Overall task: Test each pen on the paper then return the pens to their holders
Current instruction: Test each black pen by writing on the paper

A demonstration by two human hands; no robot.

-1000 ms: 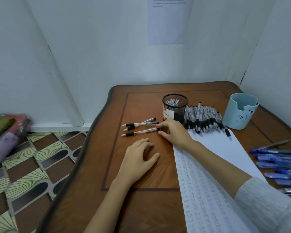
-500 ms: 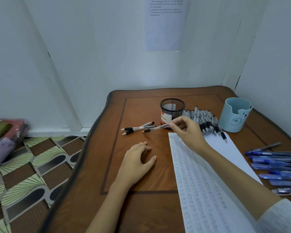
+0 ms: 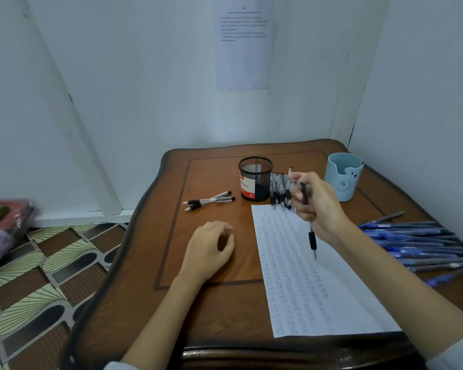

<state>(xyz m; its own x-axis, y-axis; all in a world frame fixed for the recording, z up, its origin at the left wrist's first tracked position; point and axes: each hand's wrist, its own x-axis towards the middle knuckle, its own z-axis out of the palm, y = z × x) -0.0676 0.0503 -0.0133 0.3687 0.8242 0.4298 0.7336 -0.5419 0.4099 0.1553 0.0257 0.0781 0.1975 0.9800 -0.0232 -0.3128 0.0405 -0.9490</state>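
The right hand (image 3: 317, 206) holds a black pen (image 3: 312, 243), tip down over the paper (image 3: 305, 289). The left hand (image 3: 210, 248) rests loose beside it.

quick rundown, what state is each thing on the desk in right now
right hand, grips a black pen
black pen, tip pointing down over the paper
left hand, rests on the table, holds nothing
paper, flat, covered in rows of marks
mesh cup, upright, no pens sticking out
blue cup, upright, no pens sticking out
two pens, lying left of the mesh cup
blue pens, lying spread at the right
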